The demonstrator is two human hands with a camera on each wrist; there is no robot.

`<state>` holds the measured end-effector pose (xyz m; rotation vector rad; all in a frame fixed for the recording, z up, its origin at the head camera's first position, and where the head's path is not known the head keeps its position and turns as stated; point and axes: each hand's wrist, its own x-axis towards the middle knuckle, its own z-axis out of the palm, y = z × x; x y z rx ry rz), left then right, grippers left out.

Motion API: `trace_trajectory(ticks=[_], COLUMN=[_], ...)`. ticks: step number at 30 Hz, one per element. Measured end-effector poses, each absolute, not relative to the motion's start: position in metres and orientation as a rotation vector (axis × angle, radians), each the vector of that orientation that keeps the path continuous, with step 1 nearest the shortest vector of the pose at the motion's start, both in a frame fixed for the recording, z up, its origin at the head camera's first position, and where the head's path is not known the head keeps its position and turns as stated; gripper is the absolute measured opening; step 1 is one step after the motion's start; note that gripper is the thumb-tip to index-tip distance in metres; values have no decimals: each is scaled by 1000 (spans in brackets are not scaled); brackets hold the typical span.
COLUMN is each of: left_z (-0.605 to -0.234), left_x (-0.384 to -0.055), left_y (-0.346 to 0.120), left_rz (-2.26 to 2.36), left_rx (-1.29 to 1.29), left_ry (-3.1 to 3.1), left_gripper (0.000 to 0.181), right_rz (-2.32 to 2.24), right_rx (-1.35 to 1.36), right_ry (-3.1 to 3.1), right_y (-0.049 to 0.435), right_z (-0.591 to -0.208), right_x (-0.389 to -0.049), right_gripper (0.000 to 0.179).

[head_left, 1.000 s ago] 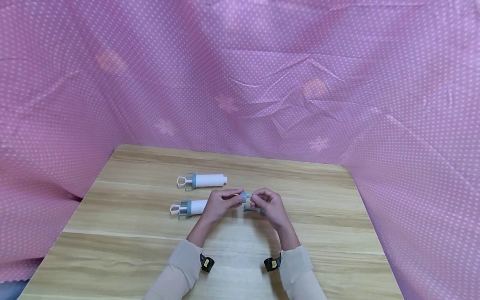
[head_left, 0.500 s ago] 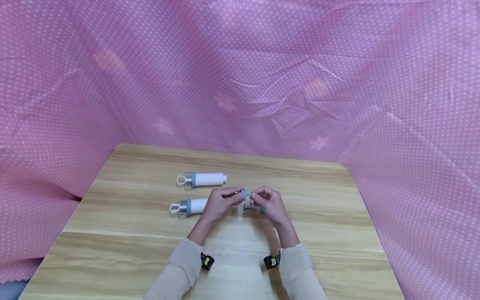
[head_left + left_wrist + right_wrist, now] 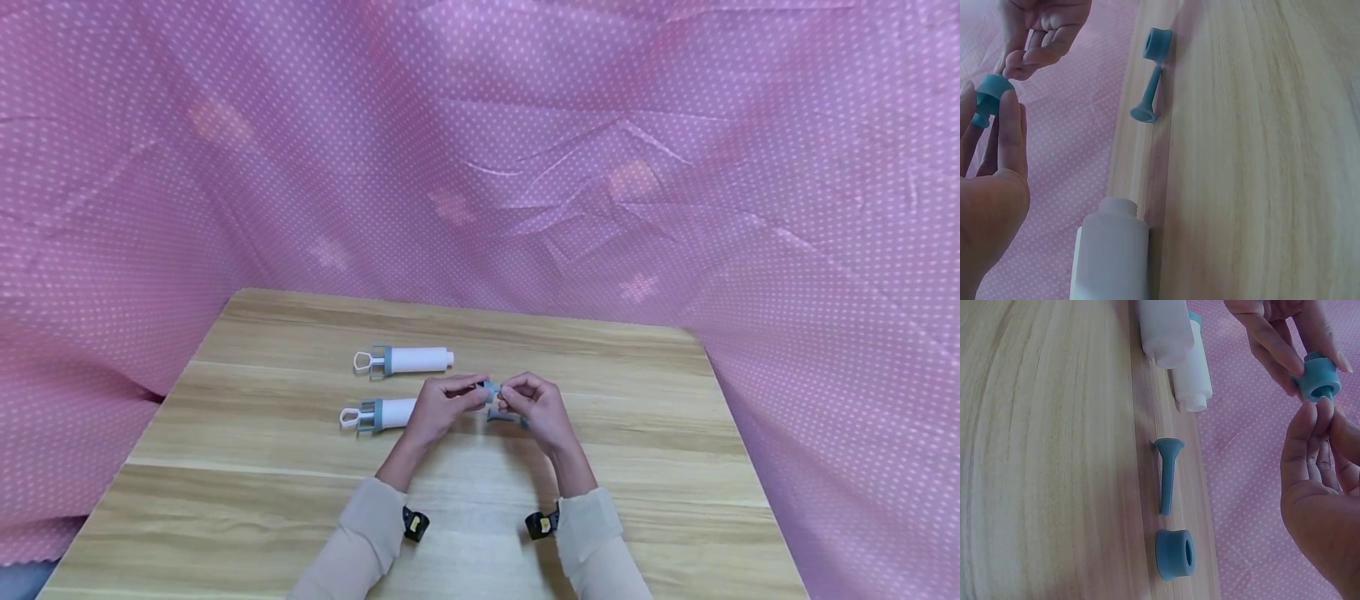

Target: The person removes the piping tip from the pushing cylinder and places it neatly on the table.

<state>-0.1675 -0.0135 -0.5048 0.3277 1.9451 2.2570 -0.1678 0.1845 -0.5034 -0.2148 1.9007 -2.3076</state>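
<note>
My left hand (image 3: 437,408) pinches a teal ring-shaped cap (image 3: 1319,376) between thumb and fingers above the table. Fingertips of my right hand (image 3: 542,414) pinch a thin teal stem (image 3: 1324,393) that comes out of the cap's opening. On the cap's other side, a small flared end (image 3: 981,119) shows by the left fingers in the left wrist view. Below the hands lie a loose teal nozzle (image 3: 1168,475) with a flared end and a second teal cap (image 3: 1175,554), apart from each other in the right wrist view.
Two white syringe-like tubes, the far one (image 3: 418,360) and the near one (image 3: 396,413), lie left of the hands with handles pointing left. The near one is partly hidden by the left hand. A wooden table (image 3: 262,517) carries everything; pink dotted cloth (image 3: 480,208) surrounds it.
My right fingertips have shifted slightly left, closer to the held cap, and less of the stem shows between the hands. The left hand and the tubes stay nearly in place.
</note>
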Motion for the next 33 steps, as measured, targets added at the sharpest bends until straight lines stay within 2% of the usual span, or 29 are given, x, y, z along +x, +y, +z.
trace_trajectory(ticks=[11, 18, 29, 33], left_z=[-506, -505, -506, -508], left_x=[-154, -145, -131, -127], left_y=[-1, 7, 19, 23], left_rz=[2264, 2290, 2317, 2336], left_rx=[283, 180, 136, 68], left_ry=[1984, 2031, 2107, 2117], left_gripper=[36, 36, 40, 38], right_rz=[-2282, -2248, -2242, -2201], right_rx=[-224, -267, -232, -250], right_ry=[1887, 1867, 1807, 1816], right_y=[194, 198, 206, 210], right_z=[-501, -499, -502, -501], right_x=[-160, -154, -145, -141], right_gripper=[9, 3, 4, 22])
